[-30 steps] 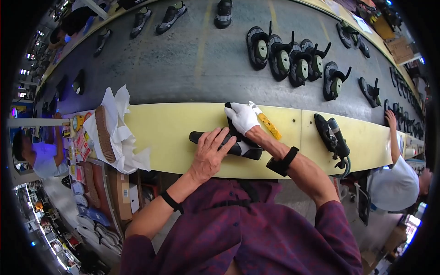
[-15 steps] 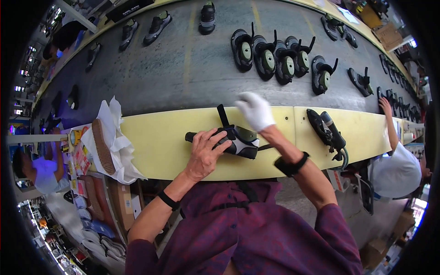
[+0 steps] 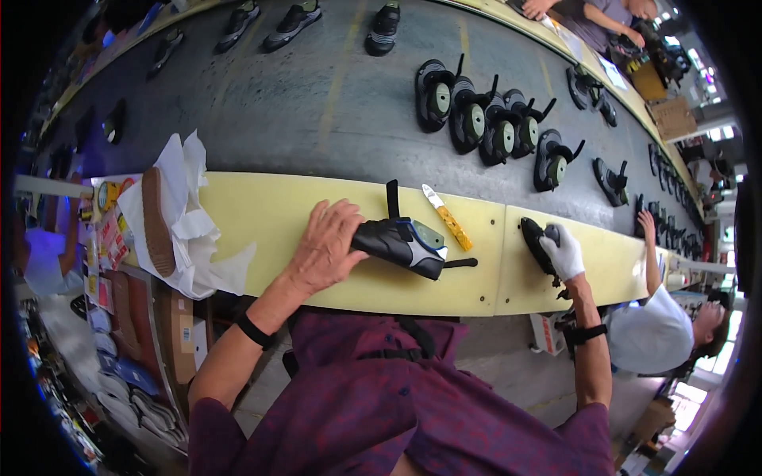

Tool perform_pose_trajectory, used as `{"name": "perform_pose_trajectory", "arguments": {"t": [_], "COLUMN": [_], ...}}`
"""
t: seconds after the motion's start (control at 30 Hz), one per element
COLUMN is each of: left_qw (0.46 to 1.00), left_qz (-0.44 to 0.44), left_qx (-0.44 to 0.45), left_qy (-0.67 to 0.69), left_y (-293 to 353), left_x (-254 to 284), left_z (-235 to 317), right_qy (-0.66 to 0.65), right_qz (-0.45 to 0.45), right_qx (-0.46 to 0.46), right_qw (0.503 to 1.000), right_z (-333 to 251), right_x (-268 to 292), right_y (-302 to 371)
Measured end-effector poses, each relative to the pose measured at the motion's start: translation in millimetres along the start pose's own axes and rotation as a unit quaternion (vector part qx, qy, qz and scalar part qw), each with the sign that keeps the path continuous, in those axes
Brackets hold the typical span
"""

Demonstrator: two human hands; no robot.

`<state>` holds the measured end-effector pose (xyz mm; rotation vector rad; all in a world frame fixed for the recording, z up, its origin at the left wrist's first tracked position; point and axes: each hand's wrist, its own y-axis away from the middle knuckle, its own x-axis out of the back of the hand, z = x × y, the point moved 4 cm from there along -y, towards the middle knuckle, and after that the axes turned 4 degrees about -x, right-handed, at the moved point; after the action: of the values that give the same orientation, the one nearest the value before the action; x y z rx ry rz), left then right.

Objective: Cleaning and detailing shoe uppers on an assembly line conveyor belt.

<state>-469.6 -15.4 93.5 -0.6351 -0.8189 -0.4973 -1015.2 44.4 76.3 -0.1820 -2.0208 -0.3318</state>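
My bare left hand [image 3: 325, 242] spreads at the toe of a black-and-grey strapped shoe [image 3: 390, 242] on the pale-yellow worktop [image 3: 421, 297]. My white-gloved right hand [image 3: 564, 252] grips a grey-ended tool [image 3: 552, 231]. Beyond them, black shoes [image 3: 426, 101] dot a streaked dark-grey surface [image 3: 270, 111].

head-worn fisheye | faces down | bench [image 3: 278, 210] near, grey surface [image 3: 262, 119] beyond

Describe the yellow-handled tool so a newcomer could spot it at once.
Find the long pale-yellow workbench running across the view. On it, between the black-and-grey shoe and the gloved right hand, a slim tool lies slantwise. Its mottled yellow handle and pale, flat tip set it apart from its dark neighbours.
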Motion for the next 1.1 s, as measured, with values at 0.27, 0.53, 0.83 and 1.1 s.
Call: {"name": "perform_pose_trajectory", "arguments": {"t": [0.27, 0.53, 0.83, 1.1], "left_qw": [0.997, 0.989, 0.958, 0.953], "left_qz": [-0.036, -0.01, 0.13, 0.162], "left_qx": [0.055, 0.147, 0.256, 0.249], "left_qy": [-0.032, -0.032, 0.008, 0.063], "left_y": [15.1, 28.1, 55.0, 45.2], "left_x": [-13.0, 7.5, 48.1, 55.5], "left_z": [-20.8, -26.5, -40.2, -20.1], "right_qy": [-0.085, 0.026, 0.05, 0.039], "right_qz": [-0.099, -0.394, -0.391, -0.372], "right_qx": [-0.017, 0.028, 0.014, 0.028], "right_qw": [0.991, 0.918, 0.919, 0.927], "right_z": [-153.5, -328.9, -327.4, -320.0], "right_x": [9.2, -81.5, -84.3, -77.6], "right_y": [30.5, 4.5, 0.1, 3.4]}}
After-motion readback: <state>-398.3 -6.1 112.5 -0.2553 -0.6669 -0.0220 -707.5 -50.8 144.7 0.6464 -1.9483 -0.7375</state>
